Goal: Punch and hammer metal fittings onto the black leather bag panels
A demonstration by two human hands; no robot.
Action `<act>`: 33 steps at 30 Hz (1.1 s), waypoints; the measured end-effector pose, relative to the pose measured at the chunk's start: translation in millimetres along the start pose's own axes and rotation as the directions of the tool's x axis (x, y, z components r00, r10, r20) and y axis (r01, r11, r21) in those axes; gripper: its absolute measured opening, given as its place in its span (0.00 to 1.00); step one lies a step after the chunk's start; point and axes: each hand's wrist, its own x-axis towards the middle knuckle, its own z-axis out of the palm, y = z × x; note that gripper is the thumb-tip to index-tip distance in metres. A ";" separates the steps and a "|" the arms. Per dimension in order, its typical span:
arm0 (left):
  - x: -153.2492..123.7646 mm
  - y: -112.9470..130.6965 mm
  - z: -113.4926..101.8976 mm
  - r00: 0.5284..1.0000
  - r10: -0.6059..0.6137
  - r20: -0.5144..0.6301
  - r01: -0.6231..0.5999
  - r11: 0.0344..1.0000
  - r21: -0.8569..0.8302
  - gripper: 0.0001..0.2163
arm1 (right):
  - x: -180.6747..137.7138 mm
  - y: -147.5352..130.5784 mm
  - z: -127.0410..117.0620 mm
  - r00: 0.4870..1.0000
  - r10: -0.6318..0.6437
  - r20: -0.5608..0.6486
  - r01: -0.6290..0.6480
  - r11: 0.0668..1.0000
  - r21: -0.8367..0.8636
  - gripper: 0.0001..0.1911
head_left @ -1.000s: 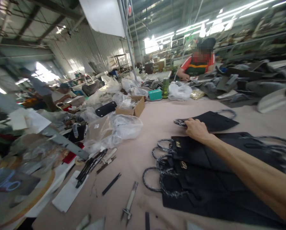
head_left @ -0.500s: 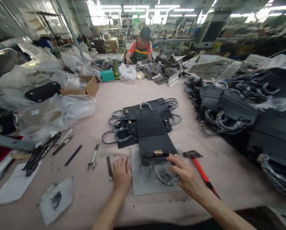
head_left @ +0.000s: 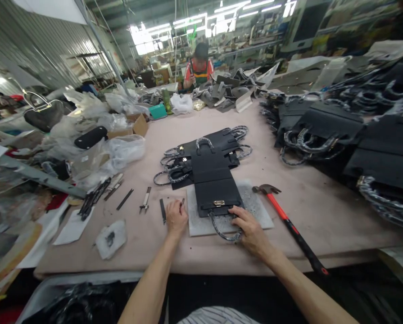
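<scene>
A flat black bag panel (head_left: 215,191) with a gold clasp lies on a grey work mat (head_left: 255,211) at the table's near edge. My right hand (head_left: 250,229) rests on the panel's wrapped handle loop (head_left: 221,234), fingers curled over it. My left hand (head_left: 176,218) sits just left of the mat, fingers closed on a small dark tool (head_left: 182,203). Behind the panel lies a stack of similar black panels (head_left: 204,153) with looped handles.
A red-handled hammer (head_left: 289,222) lies right of the mat. Small hand tools (head_left: 145,200) lie to the left, with plastic bags (head_left: 120,150) and a cardboard box (head_left: 137,126) beyond. Stacks of black bags (head_left: 339,130) fill the right side. Another person (head_left: 199,67) works at the far end.
The view pulled back and tilted, so the table's front edge and my lap show. My right hand slid to the handle loop; my left hand stays beside the mat.
</scene>
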 end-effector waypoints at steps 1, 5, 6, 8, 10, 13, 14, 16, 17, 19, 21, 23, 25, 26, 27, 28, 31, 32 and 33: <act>0.0 -0.3 -0.1 1.000 0.006 -0.001 -0.006 1.000 -0.004 0.08 | -1.1 0.5 0.0 1.000 -0.001 0.000 0.001 1.000 0.013 0.18; 0.5 -1.2 -0.6 1.000 0.016 -0.006 -0.016 1.000 -0.015 0.07 | -3.9 1.4 -1.3 1.000 -0.002 0.019 0.001 0.998 0.062 0.21; 0.7 -1.4 -0.9 1.000 0.011 -0.006 -0.011 1.000 -0.021 0.07 | -4.0 1.4 -2.1 1.000 0.000 0.022 -0.002 0.997 0.076 0.22; 1.2 -2.0 -1.5 1.000 -0.004 -0.002 0.004 0.999 -0.037 0.07 | -3.3 1.7 -5.0 1.000 0.011 0.025 -0.013 0.994 0.104 0.22; 1.2 -2.6 -2.0 1.000 -0.018 0.003 0.018 0.999 -0.045 0.07 | -1.1 3.0 -10.0 0.999 0.042 0.033 -0.046 0.991 0.127 0.21; 0.2 -1.9 -2.7 0.999 -0.023 0.026 0.024 0.999 -0.030 0.07 | 5.7 5.1 -19.2 0.994 0.077 0.076 -0.088 0.985 0.148 0.17; -0.1 -1.0 -3.2 0.999 -0.022 0.035 0.023 1.000 -0.016 0.07 | 8.5 4.8 -21.7 0.993 0.083 0.088 -0.096 0.984 0.151 0.15; 0.4 2.1 -5.1 0.998 -0.024 0.058 0.023 1.000 0.022 0.07 | 13.8 0.6 -24.6 0.989 0.096 0.108 -0.111 0.984 0.141 0.12; 1.6 4.0 -6.7 0.997 -0.025 0.073 0.022 0.999 0.044 0.07 | 15.6 -3.3 -24.8 0.987 0.107 0.117 -0.121 0.985 0.119 0.10; 6.2 7.9 -10.8 0.992 -0.033 0.123 0.022 0.996 0.092 0.07 | 16.1 -13.9 -23.2 0.983 0.113 0.147 -0.120 0.992 0.038 0.07; 13.2 10.7 -15.2 0.978 -0.067 0.198 0.035 0.986 0.161 0.06 | 11.6 -24.7 -20.6 0.978 0.095 0.185 -0.086 0.995 -0.055 0.09; 20.7 11.9 -18.7 0.960 -0.116 0.256 0.056 0.972 0.228 0.05 | 3.1 -31.7 -19.3 0.975 0.059 0.214 -0.039 0.995 -0.096 0.11; 26.0 11.9 -21.0 0.948 -0.151 0.280 0.074 0.961 0.265 0.05 | -6.6 -33.2 -20.7 0.971 0.014 0.238 0.005 0.997 -0.082 0.11; 27.4 11.8 -21.7 0.946 -0.156 0.283 0.078 0.960 0.269 0.05 | -10.9 -32.5 -22.2 0.969 -0.007 0.249 0.024 0.998 -0.065 0.11; 27.9 12.0 -22.4 0.946 -0.158 0.283 0.080 0.960 0.268 0.05 | -14.6 -31.2 -23.9 0.966 -0.024 0.259 0.039 0.998 -0.052 0.11; 27.6 12.5 -23.1 0.946 -0.156 0.284 0.078 0.960 0.268 0.05 | -17.6 -30.0 -25.5 0.963 -0.036 0.266 0.049 0.998 -0.044 0.11; 23.8 14.9 -25.5 0.950 -0.140 0.279 0.061 0.960 0.273 0.06 | -22.1 -29.7 -28.5 0.959 -0.038 0.279 0.057 0.996 -0.061 0.10; 22.3 15.6 -26.3 0.952 -0.133 0.275 0.054 0.960 0.275 0.06 | -22.5 -30.9 -28.8 0.958 -0.037 0.284 0.059 0.996 -0.071 0.10; 20.9 16.2 -27.0 0.954 -0.126 0.271 0.048 0.960 0.275 0.06 | -22.6 -32.5 -28.7 0.957 -0.036 0.289 0.062 0.995 -0.079 0.10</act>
